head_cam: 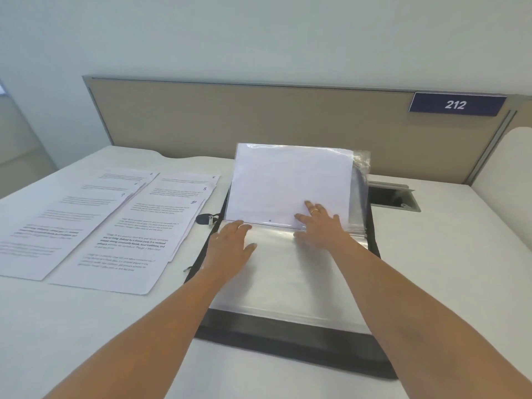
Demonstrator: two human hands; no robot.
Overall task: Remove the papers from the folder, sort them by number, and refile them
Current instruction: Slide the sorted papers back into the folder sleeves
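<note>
Fingers spread flat, my right hand [319, 226] touches the sheet [288, 180] rising just ahead; my left hand [233, 243] presses the clear sleeve [282, 277] alongside.

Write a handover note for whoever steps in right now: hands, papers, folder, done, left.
Left hand: flat on a clear sleeve in the open folder.
Right hand: fingers spread on the sheet in the raised sleeve.
Papers: two fanned piles on the desk, left of the folder.
Done: many sheets out.
Left: unclear if this sheet goes in or out; finish sorting, refile.
</note>
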